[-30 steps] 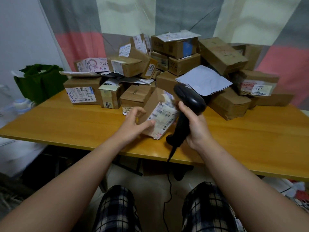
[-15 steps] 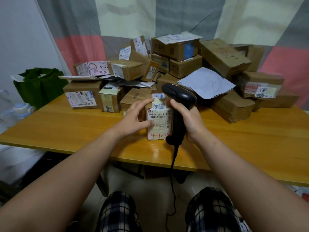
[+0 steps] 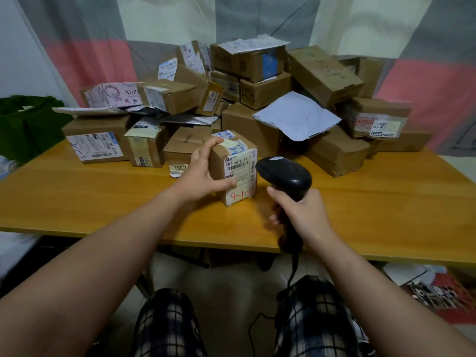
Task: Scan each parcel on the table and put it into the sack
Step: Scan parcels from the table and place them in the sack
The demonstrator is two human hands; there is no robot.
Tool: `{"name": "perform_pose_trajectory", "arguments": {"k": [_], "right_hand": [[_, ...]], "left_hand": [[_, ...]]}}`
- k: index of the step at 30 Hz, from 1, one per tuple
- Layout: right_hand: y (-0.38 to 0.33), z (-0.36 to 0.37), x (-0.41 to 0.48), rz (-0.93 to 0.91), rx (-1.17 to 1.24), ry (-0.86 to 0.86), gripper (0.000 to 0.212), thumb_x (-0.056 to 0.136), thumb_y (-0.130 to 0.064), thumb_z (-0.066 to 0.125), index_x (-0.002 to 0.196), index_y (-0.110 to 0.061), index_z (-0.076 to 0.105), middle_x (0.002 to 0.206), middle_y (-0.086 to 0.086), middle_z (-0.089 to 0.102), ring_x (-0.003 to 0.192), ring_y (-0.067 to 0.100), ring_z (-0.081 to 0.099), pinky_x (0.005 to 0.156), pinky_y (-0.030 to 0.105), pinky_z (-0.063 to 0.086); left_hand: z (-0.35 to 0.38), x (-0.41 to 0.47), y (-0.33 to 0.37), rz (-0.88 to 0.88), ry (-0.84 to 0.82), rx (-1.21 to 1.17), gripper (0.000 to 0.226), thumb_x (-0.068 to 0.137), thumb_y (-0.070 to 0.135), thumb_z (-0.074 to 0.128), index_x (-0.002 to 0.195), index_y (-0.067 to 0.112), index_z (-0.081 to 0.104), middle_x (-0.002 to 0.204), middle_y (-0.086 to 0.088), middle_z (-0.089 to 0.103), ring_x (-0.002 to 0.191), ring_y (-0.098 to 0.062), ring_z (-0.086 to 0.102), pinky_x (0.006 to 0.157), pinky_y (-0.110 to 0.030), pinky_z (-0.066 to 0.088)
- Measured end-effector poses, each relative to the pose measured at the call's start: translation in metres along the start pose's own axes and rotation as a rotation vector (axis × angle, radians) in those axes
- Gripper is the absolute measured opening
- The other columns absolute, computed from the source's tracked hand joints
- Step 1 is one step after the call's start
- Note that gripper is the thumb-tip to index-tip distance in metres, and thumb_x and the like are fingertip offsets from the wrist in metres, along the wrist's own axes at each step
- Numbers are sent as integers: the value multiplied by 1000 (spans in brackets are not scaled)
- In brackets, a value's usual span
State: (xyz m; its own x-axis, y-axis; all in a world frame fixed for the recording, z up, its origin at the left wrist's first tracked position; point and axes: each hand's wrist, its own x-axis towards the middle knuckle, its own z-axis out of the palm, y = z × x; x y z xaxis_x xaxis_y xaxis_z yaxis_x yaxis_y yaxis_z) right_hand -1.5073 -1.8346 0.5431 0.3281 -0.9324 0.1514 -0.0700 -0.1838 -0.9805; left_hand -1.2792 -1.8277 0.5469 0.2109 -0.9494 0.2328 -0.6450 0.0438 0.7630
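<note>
Your hands were both occupied: your left hand (image 3: 203, 171) clasped the small parcel (image 3: 237, 168), fingers curled over its top left edge and thumb pressed on the labelled front, while your right hand (image 3: 301, 215) was wrapped round the handle of the black scanner (image 3: 286, 173), whose head sat close beside the barcode label. The parcel stood upright on the tabletop (image 3: 103, 202), nearer the front edge than the pile (image 3: 257, 99) of other boxes just behind it. It looked like a stiff, taped cardboard carton, probably light enough for one hand. The tape and glossy label could be slick, so a grip across two opposite side faces seemed safer than pinching a corner. The green sack (image 3: 28, 124) sat beyond the tabletop's left end, well apart from the parcel. Bare wood lay between the parcel and that end, giving open room to carry it leftward, though the pile's nearest boxes crowded the back and the scanner's cord (image 3: 292, 269) hung off the front edge between your knees
</note>
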Motion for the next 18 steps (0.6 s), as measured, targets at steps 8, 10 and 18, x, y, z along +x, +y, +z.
{"name": "perform_pose_trajectory", "arguments": {"k": [8, 10, 18], "right_hand": [[-2, 10, -9, -95, -65, -12, 11, 83, -22, 73, 75, -24, 66, 50, -7, 63, 46, 17, 62, 52, 35, 55], [-5, 11, -9, -95, -49, -27, 10, 83, -23, 74, 76, -23, 66, 50, -8, 62, 46, 18, 61, 53, 38, 55], [-11, 9, -11, -77, -85, -43, 11, 84, -21, 72, 76, -18, 65, 52, 4, 61, 49, 25, 63, 54, 37, 55]], "left_hand": [[1, -8, 4, -64, 100, -183, 89, 71, 23, 84, 140, 34, 29, 128, 8, 50, 114, -6, 50, 95, -21, 46], [2, -10, 4, -65, 144, -184, 87, 75, 18, 80, 142, 28, 25, 119, 12, 49, 107, 0, 50, 85, -10, 43], [0, -15, 10, -123, 229, -239, 90, 77, 17, 78, 143, 28, 17, 142, -6, 45, 118, -14, 47, 95, -30, 43]]}}
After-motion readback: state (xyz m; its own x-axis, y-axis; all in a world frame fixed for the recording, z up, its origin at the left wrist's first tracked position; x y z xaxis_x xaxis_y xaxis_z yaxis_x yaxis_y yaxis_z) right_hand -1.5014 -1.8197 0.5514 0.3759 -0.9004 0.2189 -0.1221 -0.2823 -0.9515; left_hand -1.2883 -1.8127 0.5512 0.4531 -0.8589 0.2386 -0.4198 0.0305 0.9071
